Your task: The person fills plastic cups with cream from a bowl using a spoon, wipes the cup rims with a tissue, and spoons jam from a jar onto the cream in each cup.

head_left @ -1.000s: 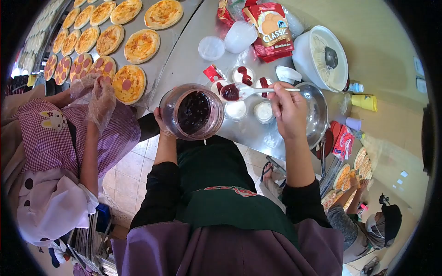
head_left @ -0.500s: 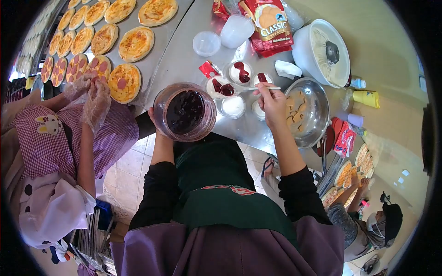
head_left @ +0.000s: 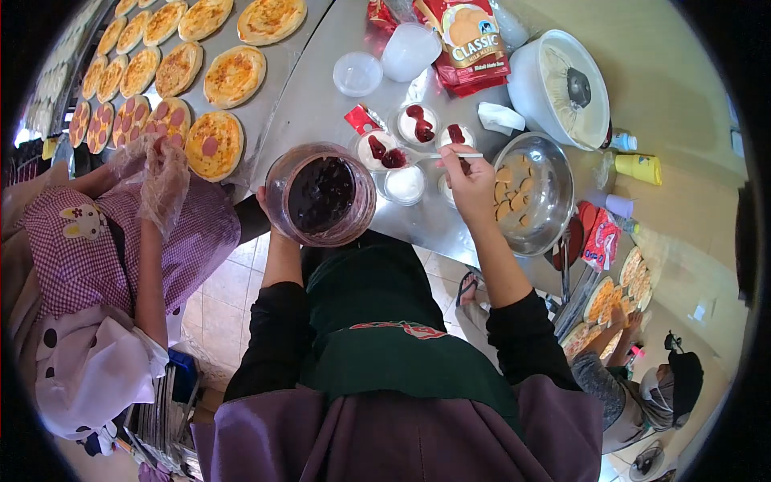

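My left hand [head_left: 279, 234] is wrapped round the side of a clear round tub [head_left: 365, 197] of dark red jam [head_left: 321, 193], tilted toward me. In my right hand [head_left: 472, 189] is a white spoon [head_left: 426, 156], pinched by its handle. Its bowl, loaded with jam, is over a small clear cup [head_left: 368, 159] of white cream with jam on top. An upper cup [head_left: 407, 119] and another cup [head_left: 452, 138] also carry jam. A nearer cup [head_left: 404, 185] shows plain white. One more cup [head_left: 445, 191] is partly hidden behind my right hand.
Right of the cups sits a metal bowl [head_left: 554, 210] with biscuit pieces. Behind it are a white tub [head_left: 534, 96] and a red biscuit bag [head_left: 470, 48]. Small pizzas [head_left: 233, 76] cover the left table, where a co-worker's gloved hands [head_left: 165, 181] work. Another person [head_left: 642, 394] is at right.
My right hand has shifted slightly down, and the spoon's bowl now shows more clearly over the left cup. The tub in my left hand stays almost still.
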Demonstrator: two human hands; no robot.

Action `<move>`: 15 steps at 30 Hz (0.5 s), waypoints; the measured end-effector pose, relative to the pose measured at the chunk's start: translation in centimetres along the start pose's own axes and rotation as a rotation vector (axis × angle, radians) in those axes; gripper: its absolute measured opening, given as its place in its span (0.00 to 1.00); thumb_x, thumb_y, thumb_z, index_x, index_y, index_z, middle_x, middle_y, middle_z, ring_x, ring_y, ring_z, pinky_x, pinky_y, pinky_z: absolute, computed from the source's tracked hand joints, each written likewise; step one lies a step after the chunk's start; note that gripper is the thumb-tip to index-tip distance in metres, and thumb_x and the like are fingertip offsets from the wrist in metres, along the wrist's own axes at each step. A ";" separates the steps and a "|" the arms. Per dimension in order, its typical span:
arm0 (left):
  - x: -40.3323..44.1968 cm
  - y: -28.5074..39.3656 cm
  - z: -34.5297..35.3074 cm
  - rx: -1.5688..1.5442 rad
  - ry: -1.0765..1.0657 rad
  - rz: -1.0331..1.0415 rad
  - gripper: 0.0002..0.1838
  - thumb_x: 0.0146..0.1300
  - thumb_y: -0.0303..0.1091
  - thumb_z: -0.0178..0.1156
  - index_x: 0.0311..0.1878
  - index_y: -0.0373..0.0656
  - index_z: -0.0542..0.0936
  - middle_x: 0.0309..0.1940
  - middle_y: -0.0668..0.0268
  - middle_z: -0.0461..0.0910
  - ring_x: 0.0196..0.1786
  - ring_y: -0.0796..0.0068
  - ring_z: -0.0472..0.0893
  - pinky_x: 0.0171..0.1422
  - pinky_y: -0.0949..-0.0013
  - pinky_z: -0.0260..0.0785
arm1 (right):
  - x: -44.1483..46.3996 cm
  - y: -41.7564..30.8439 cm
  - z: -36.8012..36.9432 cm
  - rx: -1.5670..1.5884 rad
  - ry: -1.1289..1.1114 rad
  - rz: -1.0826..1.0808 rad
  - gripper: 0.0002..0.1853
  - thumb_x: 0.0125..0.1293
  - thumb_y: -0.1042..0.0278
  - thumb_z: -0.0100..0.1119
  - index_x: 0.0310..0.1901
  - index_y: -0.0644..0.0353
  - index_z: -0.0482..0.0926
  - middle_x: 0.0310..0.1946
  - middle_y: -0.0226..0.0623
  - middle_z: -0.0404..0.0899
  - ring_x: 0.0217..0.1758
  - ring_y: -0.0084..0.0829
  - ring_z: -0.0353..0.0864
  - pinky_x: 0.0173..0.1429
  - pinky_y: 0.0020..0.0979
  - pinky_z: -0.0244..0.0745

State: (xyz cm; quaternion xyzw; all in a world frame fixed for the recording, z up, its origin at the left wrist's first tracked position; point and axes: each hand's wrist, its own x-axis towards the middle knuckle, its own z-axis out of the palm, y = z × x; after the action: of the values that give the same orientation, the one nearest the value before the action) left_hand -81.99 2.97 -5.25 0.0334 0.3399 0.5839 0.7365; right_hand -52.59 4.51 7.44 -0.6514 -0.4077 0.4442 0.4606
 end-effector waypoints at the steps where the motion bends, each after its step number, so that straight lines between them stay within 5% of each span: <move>1: 0.2 -0.1 -0.6 -0.012 -0.018 -0.004 0.45 0.51 0.70 0.51 0.64 0.44 0.66 0.60 0.54 0.70 0.61 0.54 0.70 0.66 0.50 0.63 | 0.0 0.0 -0.1 -0.001 -0.001 0.001 0.10 0.64 0.67 0.59 0.39 0.65 0.80 0.26 0.32 0.81 0.22 0.12 0.70 0.27 0.16 0.62; 4: 0.6 -0.4 -1.5 -0.287 -0.157 -0.086 0.45 0.51 0.69 0.51 0.64 0.44 0.66 0.60 0.54 0.70 0.61 0.54 0.70 0.65 0.50 0.63 | 0.3 0.1 -0.1 -0.007 -0.003 0.024 0.09 0.65 0.67 0.59 0.40 0.65 0.80 0.26 0.32 0.81 0.21 0.12 0.69 0.25 0.16 0.61; 7: 0.0 -0.1 -0.4 -0.015 0.052 0.006 0.45 0.51 0.70 0.51 0.64 0.44 0.66 0.61 0.54 0.69 0.61 0.54 0.70 0.66 0.50 0.63 | 0.6 -0.1 0.3 0.057 0.008 0.054 0.09 0.65 0.67 0.59 0.39 0.65 0.80 0.25 0.33 0.80 0.20 0.13 0.68 0.23 0.17 0.60; 15: -0.6 -0.1 0.8 -0.087 -0.058 -0.020 0.47 0.51 0.72 0.48 0.65 0.44 0.65 0.62 0.55 0.68 0.62 0.55 0.70 0.66 0.50 0.62 | 1.8 -0.5 0.9 0.330 0.081 0.302 0.07 0.63 0.68 0.58 0.37 0.63 0.80 0.25 0.33 0.78 0.16 0.15 0.64 0.18 0.17 0.54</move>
State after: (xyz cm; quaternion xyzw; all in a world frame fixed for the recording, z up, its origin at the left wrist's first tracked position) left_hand -81.50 2.71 -4.41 0.0149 0.2930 0.5895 0.7526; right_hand -53.01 6.52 7.43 -0.6380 -0.2087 0.5424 0.5052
